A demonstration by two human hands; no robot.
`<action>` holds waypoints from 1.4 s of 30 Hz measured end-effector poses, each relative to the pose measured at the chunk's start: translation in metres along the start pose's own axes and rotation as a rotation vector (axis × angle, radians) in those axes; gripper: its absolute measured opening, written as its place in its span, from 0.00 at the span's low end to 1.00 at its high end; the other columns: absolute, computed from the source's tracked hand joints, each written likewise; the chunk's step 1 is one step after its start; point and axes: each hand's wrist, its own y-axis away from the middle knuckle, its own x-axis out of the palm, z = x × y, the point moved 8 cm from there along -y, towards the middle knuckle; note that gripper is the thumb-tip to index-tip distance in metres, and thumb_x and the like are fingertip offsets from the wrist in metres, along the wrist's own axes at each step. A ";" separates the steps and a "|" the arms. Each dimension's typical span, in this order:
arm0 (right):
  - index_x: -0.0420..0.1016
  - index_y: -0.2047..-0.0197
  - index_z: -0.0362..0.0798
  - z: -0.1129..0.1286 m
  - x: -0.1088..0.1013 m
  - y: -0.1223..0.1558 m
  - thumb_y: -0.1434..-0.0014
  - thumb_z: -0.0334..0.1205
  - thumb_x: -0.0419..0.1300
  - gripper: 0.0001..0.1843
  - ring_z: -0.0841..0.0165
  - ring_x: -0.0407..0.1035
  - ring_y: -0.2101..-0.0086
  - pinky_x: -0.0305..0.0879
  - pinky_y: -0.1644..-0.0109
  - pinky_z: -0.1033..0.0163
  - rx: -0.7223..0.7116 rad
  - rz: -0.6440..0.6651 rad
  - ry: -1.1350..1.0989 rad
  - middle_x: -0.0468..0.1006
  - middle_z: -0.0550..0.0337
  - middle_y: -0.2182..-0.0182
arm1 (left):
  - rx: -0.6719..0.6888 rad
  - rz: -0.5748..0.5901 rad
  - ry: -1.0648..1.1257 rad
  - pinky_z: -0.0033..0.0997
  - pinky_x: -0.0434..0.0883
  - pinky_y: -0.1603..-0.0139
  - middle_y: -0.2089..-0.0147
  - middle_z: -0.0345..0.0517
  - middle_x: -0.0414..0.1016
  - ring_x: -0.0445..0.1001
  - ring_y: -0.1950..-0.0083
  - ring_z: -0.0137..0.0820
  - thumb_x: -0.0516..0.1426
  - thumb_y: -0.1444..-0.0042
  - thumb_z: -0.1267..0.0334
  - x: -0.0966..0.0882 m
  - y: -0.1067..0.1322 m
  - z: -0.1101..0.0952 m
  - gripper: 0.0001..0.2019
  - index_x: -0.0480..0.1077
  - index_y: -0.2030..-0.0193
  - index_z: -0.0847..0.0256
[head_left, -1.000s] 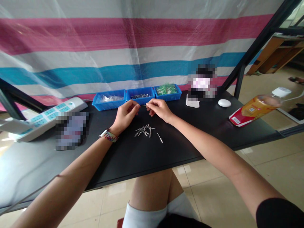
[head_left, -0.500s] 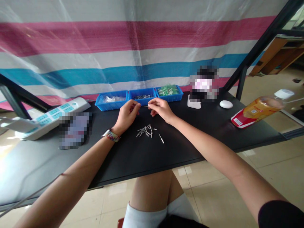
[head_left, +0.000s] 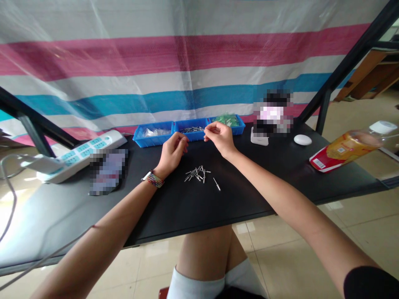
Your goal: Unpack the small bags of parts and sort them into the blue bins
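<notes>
My left hand (head_left: 172, 154) is curled closed just in front of the blue bins; what lies inside its fingers is hidden. Farther right, my right hand (head_left: 220, 139) pinches at the front of the middle bin (head_left: 199, 137), which holds metal blind rivets (head_left: 192, 129). Whatever is between those fingertips is too small to make out. On the black table below the hands lies a small pile of blind rivets (head_left: 197, 173). One single rivet (head_left: 217, 184) rests apart, to the right of that pile.
The left bin (head_left: 149, 143) contains clear plastic pieces, the right bin (head_left: 240, 129) green bags. A power strip (head_left: 107, 141) and a blurred item (head_left: 110, 172) lie at left. At right are a white case (head_left: 259, 138), a white oval object (head_left: 302, 140) and a drink bottle (head_left: 339, 151).
My hands have moved apart; the thin metal piece seen between them is no longer visible there. My right hand is now at the middle bin's front. The view has shifted slightly.
</notes>
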 end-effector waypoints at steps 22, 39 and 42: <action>0.83 0.69 0.47 0.021 0.043 0.056 0.44 0.37 0.76 0.07 0.70 0.73 0.71 0.59 0.65 0.65 0.086 0.815 0.766 0.82 0.63 0.74 | 0.009 0.016 -0.054 0.26 0.69 0.71 0.68 0.42 0.75 0.75 0.70 0.30 0.56 0.28 0.53 0.000 0.000 0.002 0.12 0.72 0.58 0.58; 0.83 0.72 0.46 0.019 0.044 0.054 0.51 0.22 0.69 0.09 0.68 0.77 0.70 0.66 0.65 0.66 0.123 0.732 0.677 0.83 0.63 0.74 | 0.019 0.016 -0.083 0.27 0.70 0.71 0.68 0.42 0.75 0.75 0.70 0.30 0.57 0.29 0.53 0.000 0.000 -0.004 0.12 0.73 0.59 0.58; 0.83 0.72 0.46 0.014 0.040 0.047 0.49 0.23 0.67 0.08 0.71 0.74 0.72 0.66 0.69 0.68 0.189 0.663 0.496 0.81 0.64 0.76 | 0.020 0.018 -0.086 0.28 0.70 0.71 0.69 0.42 0.75 0.74 0.71 0.30 0.57 0.29 0.54 0.000 -0.001 -0.003 0.11 0.73 0.60 0.58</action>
